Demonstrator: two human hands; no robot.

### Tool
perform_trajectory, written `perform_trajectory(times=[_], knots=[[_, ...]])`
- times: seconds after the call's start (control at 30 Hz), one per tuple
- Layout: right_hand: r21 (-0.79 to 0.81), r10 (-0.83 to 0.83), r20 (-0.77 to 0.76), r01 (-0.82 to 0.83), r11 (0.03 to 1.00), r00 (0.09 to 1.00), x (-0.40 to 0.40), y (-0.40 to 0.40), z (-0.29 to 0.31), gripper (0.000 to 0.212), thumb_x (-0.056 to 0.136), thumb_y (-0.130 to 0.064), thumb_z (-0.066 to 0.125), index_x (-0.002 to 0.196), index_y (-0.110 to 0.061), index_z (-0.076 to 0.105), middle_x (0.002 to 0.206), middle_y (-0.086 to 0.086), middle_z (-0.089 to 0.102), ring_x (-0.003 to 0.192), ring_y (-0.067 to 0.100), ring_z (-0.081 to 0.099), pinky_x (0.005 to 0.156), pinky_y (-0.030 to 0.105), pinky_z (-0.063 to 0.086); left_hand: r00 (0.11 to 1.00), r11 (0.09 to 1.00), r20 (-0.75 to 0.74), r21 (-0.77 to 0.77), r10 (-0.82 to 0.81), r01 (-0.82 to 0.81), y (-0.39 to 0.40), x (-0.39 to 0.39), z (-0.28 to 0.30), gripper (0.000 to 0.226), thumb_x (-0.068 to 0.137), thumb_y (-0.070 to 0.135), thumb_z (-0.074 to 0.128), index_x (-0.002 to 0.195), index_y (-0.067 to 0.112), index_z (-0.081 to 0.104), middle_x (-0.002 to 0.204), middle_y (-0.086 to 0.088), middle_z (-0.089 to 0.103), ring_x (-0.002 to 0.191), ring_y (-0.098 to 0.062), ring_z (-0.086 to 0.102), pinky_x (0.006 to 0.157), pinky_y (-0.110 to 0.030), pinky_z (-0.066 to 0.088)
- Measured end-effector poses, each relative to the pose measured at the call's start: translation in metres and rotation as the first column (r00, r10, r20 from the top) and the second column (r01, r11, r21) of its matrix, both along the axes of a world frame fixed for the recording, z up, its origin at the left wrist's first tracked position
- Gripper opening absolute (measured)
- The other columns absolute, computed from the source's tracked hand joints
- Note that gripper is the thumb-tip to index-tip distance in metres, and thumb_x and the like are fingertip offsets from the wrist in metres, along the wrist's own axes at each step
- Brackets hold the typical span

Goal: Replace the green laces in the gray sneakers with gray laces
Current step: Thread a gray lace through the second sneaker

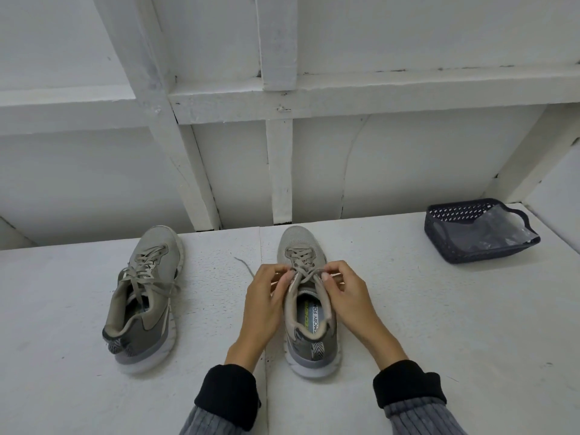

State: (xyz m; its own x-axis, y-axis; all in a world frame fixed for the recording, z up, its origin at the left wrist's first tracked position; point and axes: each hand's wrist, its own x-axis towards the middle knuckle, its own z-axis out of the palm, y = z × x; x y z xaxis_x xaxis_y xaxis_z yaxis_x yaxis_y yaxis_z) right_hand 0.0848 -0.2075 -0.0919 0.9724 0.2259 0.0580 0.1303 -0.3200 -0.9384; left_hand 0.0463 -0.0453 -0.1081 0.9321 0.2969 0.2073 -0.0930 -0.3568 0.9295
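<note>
Two gray sneakers stand toe-away on a white table. The right sneaker [306,296] lies between my hands and carries a gray lace [299,257] through its eyelets. My left hand [266,296] pinches the lace at the shoe's top left eyelets. My right hand [345,293] pinches the lace on the top right side. A loose lace end [243,265] trails to the left of my left hand. The left sneaker [146,293] stands apart with its gray lace [147,271] threaded and its ends lying loose. No green lace shows.
A dark plastic basket [452,222] with a clear plastic bag [502,230] in it sits at the table's back right. White wooden framing [279,171] rises behind the table's far edge.
</note>
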Motion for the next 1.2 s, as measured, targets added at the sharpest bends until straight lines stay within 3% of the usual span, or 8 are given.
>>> perform_trajectory(times=[0.17,0.3,0.53,0.63,0.73,0.9,1.07,1.2], knots=[[0.122,0.020,-0.082,-0.010,0.992,0.996,0.006,-0.001,0.006,0.010,0.091,-0.014,0.064,0.088,-0.020,0.072,0.087,-0.007,0.072,0.078,0.001,0.063,0.071,0.014,0.048,1.000,0.999,-0.015,-0.029,-0.025,0.025,0.006,0.004,0.004,0.019,0.095,0.011,0.062,0.090,0.027,0.071,0.094,0.008,0.068,0.091,-0.006,0.065,0.081,-0.023,0.053],[-0.013,-0.131,0.037,0.132,0.991,0.991,0.006,0.002,0.004,0.013,0.091,-0.008,0.061,0.083,-0.018,0.065,0.088,-0.005,0.066,0.072,0.001,0.060,0.063,0.010,0.044,0.998,0.998,-0.008,0.014,0.064,-0.064,0.001,0.000,0.005,0.018,0.095,0.013,0.061,0.086,0.028,0.062,0.094,0.008,0.062,0.088,-0.003,0.061,0.079,-0.024,0.052],[-0.248,-0.209,0.242,0.268,0.931,0.948,-0.008,0.001,-0.006,0.006,0.095,-0.013,0.052,0.090,-0.016,0.052,0.094,-0.004,0.050,0.074,0.012,0.055,0.065,0.024,0.042,0.975,0.938,0.038,0.266,0.220,-0.222,0.002,-0.011,-0.005,0.013,0.096,0.017,0.059,0.088,0.023,0.050,0.095,0.012,0.050,0.093,0.004,0.053,0.068,-0.018,0.043],[-0.213,-0.241,0.148,0.268,0.939,0.959,-0.008,0.002,-0.008,0.006,0.096,-0.015,0.052,0.090,-0.017,0.053,0.092,-0.004,0.054,0.076,0.009,0.055,0.064,0.019,0.041,0.981,0.974,-0.011,0.122,0.195,-0.193,-0.002,-0.009,-0.007,0.012,0.098,0.018,0.057,0.088,0.022,0.053,0.093,0.012,0.057,0.089,0.001,0.056,0.072,-0.019,0.045],[0.000,-0.157,-0.103,0.158,0.987,0.982,-0.005,-0.008,-0.004,0.003,0.094,-0.017,0.058,0.097,-0.018,0.057,0.092,-0.002,0.063,0.083,0.011,0.059,0.065,0.010,0.043,0.998,0.993,-0.057,-0.110,0.024,-0.030,0.003,-0.013,-0.003,0.014,0.102,0.019,0.051,0.093,0.022,0.061,0.091,0.008,0.068,0.090,-0.001,0.061,0.079,-0.011,0.043],[0.042,-0.051,-0.136,0.057,0.997,0.989,-0.009,-0.012,-0.004,0.008,0.094,-0.020,0.060,0.087,-0.018,0.062,0.086,-0.004,0.062,0.073,0.009,0.049,0.064,0.009,0.039,0.994,0.992,-0.079,-0.112,-0.073,0.064,0.010,-0.017,-0.005,0.017,0.098,0.029,0.055,0.087,0.022,0.065,0.087,0.008,0.067,0.087,-0.010,0.059,0.083,-0.031,0.045],[0.035,-0.192,-0.046,0.194,0.980,0.980,-0.011,-0.009,-0.008,0.022,0.092,-0.013,0.061,0.072,-0.005,0.056,0.065,-0.002,0.052,0.058,0.005,0.041,0.054,0.015,0.034,0.977,0.986,-0.167,-0.081,0.133,-0.148,0.000,-0.018,-0.007,0.023,0.095,0.034,0.061,0.074,0.024,0.058,0.072,0.015,0.063,0.074,-0.005,0.056,0.082,-0.039,0.043],[-0.157,-0.373,0.010,0.370,0.916,0.928,-0.015,-0.029,-0.028,0.026,0.087,-0.010,0.061,0.064,-0.007,0.049,0.062,0.003,0.050,0.060,0.017,0.044,0.054,0.029,0.035,0.853,0.920,-0.346,0.133,0.391,-0.368,0.005,-0.027,-0.015,0.025,0.096,0.032,0.055,0.072,0.024,0.051,0.071,0.009,0.059,0.078,-0.015,0.054,0.080,-0.039,0.028]])
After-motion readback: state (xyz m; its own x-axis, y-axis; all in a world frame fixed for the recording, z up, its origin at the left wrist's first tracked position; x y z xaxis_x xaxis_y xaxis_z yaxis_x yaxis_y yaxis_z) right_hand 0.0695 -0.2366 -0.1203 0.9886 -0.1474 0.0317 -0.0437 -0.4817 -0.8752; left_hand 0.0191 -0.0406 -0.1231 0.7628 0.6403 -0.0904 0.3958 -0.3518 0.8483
